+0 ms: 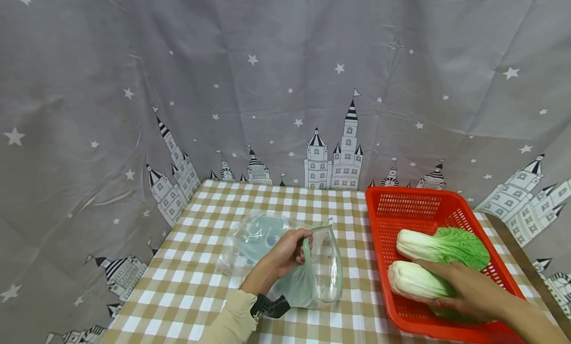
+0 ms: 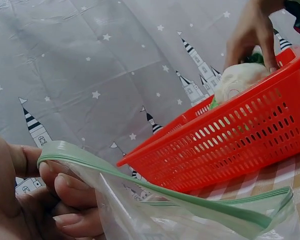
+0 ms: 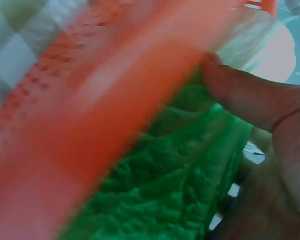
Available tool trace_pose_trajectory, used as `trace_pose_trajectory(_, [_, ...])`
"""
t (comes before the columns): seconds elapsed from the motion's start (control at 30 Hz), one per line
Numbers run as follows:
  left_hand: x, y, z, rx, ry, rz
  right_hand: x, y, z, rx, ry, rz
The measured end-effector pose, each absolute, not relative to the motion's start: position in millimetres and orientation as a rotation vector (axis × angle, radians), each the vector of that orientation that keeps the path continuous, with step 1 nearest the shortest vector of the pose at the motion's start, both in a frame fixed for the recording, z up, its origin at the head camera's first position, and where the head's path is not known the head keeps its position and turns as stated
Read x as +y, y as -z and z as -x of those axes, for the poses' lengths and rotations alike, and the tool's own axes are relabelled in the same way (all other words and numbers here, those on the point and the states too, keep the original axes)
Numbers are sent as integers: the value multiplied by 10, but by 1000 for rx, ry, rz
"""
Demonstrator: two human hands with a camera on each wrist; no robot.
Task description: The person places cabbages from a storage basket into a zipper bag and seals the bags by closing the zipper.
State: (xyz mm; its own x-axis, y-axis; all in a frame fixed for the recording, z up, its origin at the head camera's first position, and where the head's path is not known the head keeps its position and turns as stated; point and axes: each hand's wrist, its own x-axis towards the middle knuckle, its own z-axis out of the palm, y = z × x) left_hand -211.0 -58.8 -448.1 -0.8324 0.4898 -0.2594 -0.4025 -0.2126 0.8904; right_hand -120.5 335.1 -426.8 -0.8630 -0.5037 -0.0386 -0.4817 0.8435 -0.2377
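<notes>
Within the red basket [image 1: 373, 240], the right hand [image 1: 475, 287] grips the nearer cabbage [image 1: 416, 281], long axis stem-first toward the basket's left side, beyond which the left hand [image 1: 285, 254] pinches the clear bag [image 1: 292, 287]

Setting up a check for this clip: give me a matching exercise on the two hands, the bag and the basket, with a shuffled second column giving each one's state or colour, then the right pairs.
Column one
1. Left hand
2. Bag
3. Right hand
4. Basket

Column two
A. Red, with openings in its sides
B. Grips the nearer cabbage
C. Holds the bag by its rim
D. See-through, its mouth edged in green

Right pairs: 1-C, 2-D, 3-B, 4-A
</notes>
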Motion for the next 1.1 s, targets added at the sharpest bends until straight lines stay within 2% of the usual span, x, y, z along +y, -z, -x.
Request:
trace_pose_trajectory(0.33, [-614,4464,2088,1489,-2077,-126,3260,3781,1225,2895,332,702])
trace_pose_trajectory(0.53, [-647,4464,2079,1485,-2084,-125,3150,3507,1260,2925,485,708])
trace_pose_trajectory(0.77, [-652,4463,2078,1498,-2074,-151,2622,3432,1276,2961,517,929])
trace_pose_trajectory(1.1, [-639,4423,2054,1535,-2061,-243,1867,3447,1452,2732,496,975])
